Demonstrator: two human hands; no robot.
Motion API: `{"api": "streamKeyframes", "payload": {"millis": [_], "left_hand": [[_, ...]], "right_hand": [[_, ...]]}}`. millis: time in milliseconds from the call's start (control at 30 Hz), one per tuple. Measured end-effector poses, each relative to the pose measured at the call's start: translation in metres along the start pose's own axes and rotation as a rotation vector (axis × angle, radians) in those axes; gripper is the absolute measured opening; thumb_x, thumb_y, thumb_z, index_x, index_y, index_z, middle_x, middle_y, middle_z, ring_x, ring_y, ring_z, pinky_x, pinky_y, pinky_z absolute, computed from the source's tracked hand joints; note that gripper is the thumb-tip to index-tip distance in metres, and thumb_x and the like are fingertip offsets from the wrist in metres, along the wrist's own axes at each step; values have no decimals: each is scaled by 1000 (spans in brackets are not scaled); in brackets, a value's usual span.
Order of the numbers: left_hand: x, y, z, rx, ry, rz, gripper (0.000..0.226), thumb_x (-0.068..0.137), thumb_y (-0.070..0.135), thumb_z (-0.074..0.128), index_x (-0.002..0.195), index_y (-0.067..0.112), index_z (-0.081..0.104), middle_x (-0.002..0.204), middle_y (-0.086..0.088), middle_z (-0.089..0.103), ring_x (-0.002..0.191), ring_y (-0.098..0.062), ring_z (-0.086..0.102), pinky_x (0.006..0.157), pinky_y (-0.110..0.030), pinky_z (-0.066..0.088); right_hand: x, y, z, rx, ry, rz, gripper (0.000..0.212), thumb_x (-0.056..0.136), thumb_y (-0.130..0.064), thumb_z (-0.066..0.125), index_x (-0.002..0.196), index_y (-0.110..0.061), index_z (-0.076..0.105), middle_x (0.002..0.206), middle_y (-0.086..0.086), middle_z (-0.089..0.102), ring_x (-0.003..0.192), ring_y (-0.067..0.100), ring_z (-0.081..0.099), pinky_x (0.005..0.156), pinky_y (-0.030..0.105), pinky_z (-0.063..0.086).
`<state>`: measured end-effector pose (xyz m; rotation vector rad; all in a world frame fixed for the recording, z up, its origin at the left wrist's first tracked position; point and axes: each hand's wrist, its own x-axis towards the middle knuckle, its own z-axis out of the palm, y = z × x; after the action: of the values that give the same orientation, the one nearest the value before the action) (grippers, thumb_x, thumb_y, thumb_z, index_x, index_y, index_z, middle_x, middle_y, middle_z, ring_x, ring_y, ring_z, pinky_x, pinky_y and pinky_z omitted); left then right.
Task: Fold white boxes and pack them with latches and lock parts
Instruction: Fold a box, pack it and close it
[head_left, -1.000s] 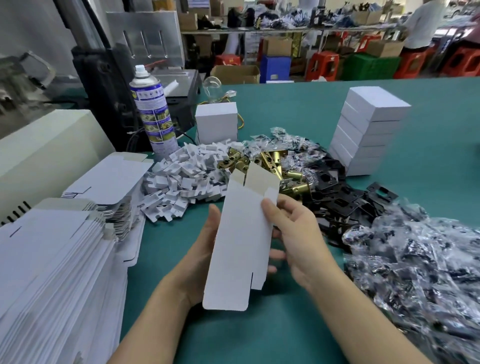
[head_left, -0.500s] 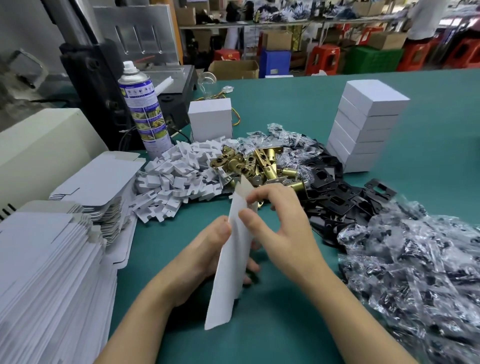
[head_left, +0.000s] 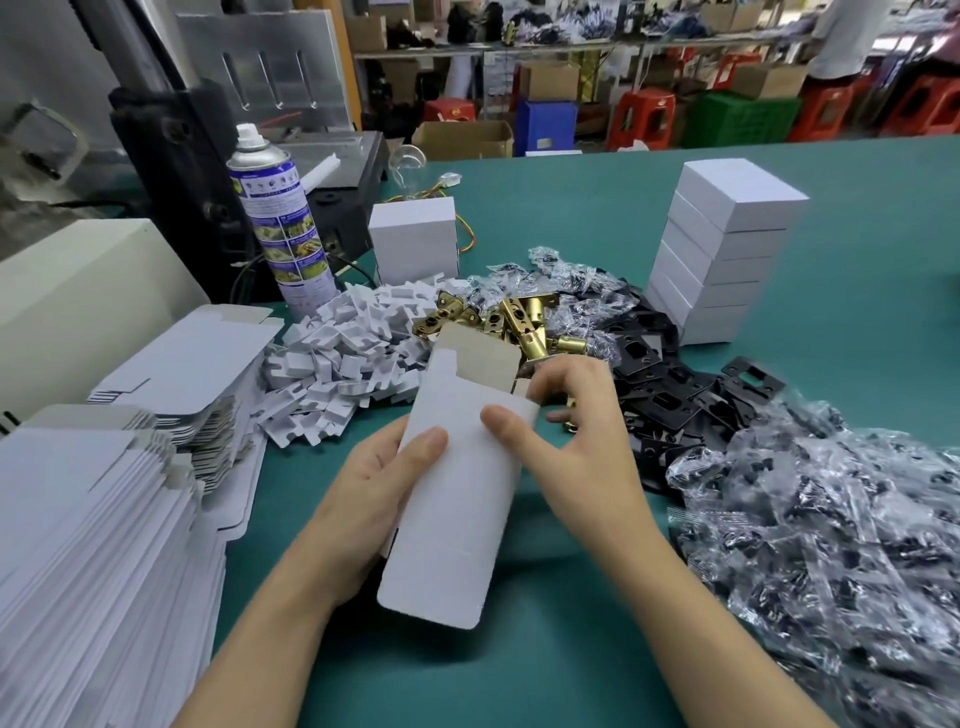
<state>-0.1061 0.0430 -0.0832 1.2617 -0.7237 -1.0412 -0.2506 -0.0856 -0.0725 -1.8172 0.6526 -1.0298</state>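
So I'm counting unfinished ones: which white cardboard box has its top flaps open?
The white cardboard box in the left hand and right hand: its top flaps stand open; the stacked boxes and lone box are closed.

L hand (head_left: 358, 504) partly hidden behind box (head_left: 457, 499); blank stack (head_left: 78, 561), bag pile (head_left: 841, 545) cut off.
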Motion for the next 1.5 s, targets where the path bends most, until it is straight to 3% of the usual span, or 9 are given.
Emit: {"api": "streamKeyframes", "payload": {"millis": [133, 300, 567, 733, 833, 1067, 1233, 1333, 1500], "left_hand": [[2, -1, 3, 14, 113, 73, 22, 92, 40, 66, 110, 38, 78, 114, -5, 80, 96, -19, 79, 71, -29, 62], [4, -5, 8, 52, 164, 136, 23, 94, 41, 65, 112, 39, 78, 117, -2, 80, 105, -20, 78, 80, -29, 62], [4, -9, 6, 203, 258, 188, 23, 84, 50, 73, 101, 37, 79, 101, 1, 82, 91, -16, 78, 75, -34, 62], [6, -9, 7, 223, 339, 287, 58, 76, 56, 76, 130, 45, 60, 115, 10, 79, 95, -18, 79, 76, -37, 65], [7, -10, 7, 225, 371, 318, 71, 85, 47, 75, 149, 44, 45, 119, 19, 75, 93, -13, 79, 72, -32, 65], [7, -11, 9, 209, 319, 359, 57, 94, 38, 63, 147, 56, 49, 118, 12, 78, 107, -5, 73, 83, -21, 58], [5, -11, 8, 286, 302, 356, 47, 92, 52, 62, 137, 67, 54, 112, 12, 78, 100, -10, 72, 84, -29, 62], [4, -11, 6, 346, 282, 355, 37, 92, 59, 57, 129, 56, 63, 98, 0, 75, 91, -31, 69, 76, -49, 60], [5, -13, 5, 317, 251, 311, 31, 94, 59, 57, 114, 39, 70, 86, 2, 72, 71, -10, 64, 59, -29, 54]], "right_hand": [[0, 4, 2, 326, -130, 270, 32, 91, -24, 78, 119, -26, 62, 108, -1, 76, 98, 14, 73, 86, 29, 58], [-1, 7, 3, 246, -155, 280, 19, 99, -26, 69, 94, -10, 77, 95, 6, 79, 88, 17, 73, 88, 47, 58], [-2, 3, 2, 252, -122, 302, 20, 98, -29, 70, 93, -10, 75, 94, 18, 77, 96, 46, 69, 86, 67, 55], [-4, 2, 5, 287, -173, 258, 9, 98, -31, 69, 103, -36, 76, 92, 1, 80, 87, 20, 77, 70, 36, 63], [-3, -3, 7, 342, -168, 229, 28, 101, -29, 66, 110, -56, 66, 95, -8, 80, 90, 8, 76, 68, 21, 59], [-3, 0, 6, 371, -166, 180, 36, 100, -29, 67, 124, -56, 66, 102, -1, 78, 97, 11, 74, 68, 22, 58], [-1, 1, 4, 357, -168, 188, 31, 93, -32, 66, 118, -49, 70, 96, -1, 76, 92, 13, 73, 70, 24, 57], [0, 1, 3, 350, -190, 209, 23, 91, -29, 64, 109, -40, 73, 89, 1, 73, 90, 14, 72, 69, 24, 57], [1, 2, 1, 318, -219, 232, 7, 88, -29, 62, 89, -27, 69, 76, -2, 63, 80, 15, 64, 66, 28, 55]]}}
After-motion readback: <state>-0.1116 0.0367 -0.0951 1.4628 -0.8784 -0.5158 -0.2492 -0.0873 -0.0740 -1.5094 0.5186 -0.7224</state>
